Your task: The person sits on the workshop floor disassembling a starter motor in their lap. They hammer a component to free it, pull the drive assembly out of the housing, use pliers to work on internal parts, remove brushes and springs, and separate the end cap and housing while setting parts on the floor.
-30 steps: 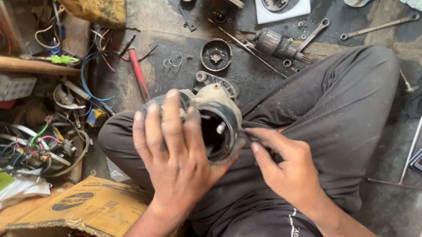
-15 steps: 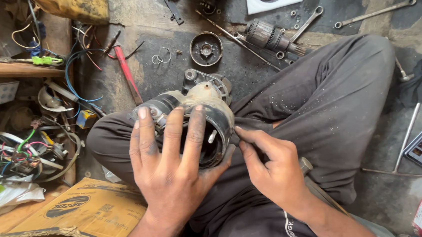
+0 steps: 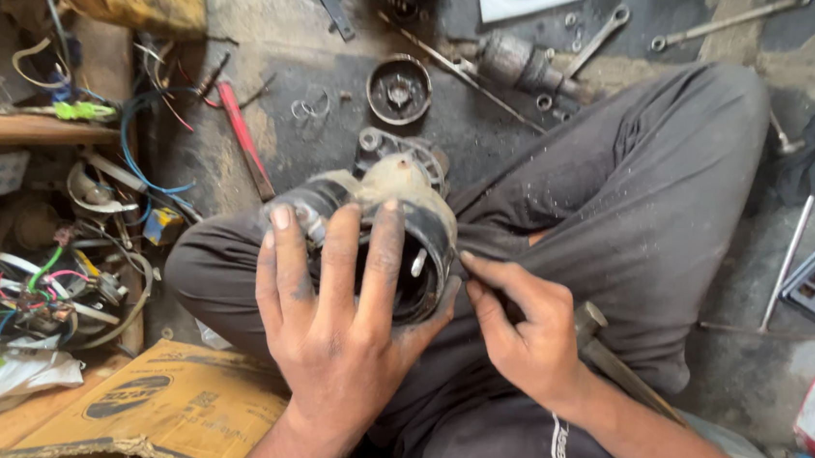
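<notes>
left hand (image 3: pixel 338 331) gripping motor housing (image 3: pixel 379 231), right hand (image 3: pixel 522 331) beside

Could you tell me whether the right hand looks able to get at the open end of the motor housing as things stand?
Probably yes. The right hand rests beside the motor housing, fingertips almost at its rim. The left hand wraps the open end, but gaps between its fingers leave part of the opening free.

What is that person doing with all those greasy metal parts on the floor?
A person sits cross-legged on a workshop floor with a round motor housing resting on their lap. Their left hand is spread over its open end, gripping it. Their right hand pinches at the housing's rim, beside the dark trousers. Around them lie wrenches, a red-handled screwdriver, a round metal cap, tangled wires and a cardboard box.
</notes>
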The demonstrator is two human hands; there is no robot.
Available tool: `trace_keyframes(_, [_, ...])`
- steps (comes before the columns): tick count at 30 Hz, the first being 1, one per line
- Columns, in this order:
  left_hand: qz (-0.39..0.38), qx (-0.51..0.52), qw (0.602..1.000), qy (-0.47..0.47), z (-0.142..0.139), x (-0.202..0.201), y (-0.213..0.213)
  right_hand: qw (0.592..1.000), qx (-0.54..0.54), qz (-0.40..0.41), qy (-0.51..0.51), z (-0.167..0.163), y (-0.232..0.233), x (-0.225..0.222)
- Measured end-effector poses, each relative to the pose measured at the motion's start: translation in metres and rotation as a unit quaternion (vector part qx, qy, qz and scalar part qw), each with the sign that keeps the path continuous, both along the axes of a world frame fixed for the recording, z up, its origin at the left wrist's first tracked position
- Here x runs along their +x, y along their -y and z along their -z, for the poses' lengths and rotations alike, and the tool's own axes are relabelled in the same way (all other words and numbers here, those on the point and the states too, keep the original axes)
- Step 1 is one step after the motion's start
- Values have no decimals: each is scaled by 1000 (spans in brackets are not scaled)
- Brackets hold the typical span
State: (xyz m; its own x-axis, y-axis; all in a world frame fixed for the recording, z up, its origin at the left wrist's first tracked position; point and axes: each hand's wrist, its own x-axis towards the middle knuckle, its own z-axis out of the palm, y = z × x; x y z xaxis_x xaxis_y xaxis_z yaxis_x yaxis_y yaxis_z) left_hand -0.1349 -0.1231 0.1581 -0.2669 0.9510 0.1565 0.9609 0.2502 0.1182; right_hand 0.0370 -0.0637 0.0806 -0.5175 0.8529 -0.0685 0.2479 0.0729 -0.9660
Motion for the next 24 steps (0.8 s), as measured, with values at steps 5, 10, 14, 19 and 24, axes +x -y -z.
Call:
trace_keyframes(5, [-4,2,1000,-10,2,2,1,999,-43,-10,14,-2,4,4])
trace_keyframes(10, [-7,3,1000,-8,2,2,1,1000,0,-13,-2,-2,-2,0])
trace_keyframes(14, [-4,9,1000,-6,2,1,1,999,-34,-19,-13,0,-8,-1])
trace_keyframes(19, [-2,8,1000,-10,3,1,2,1000,10,-15,-18,6,-13,-10])
trace_keyframes(24, [2,11,1000,-6,2,0,2,997,28,-47,-52,14,-30,-15])
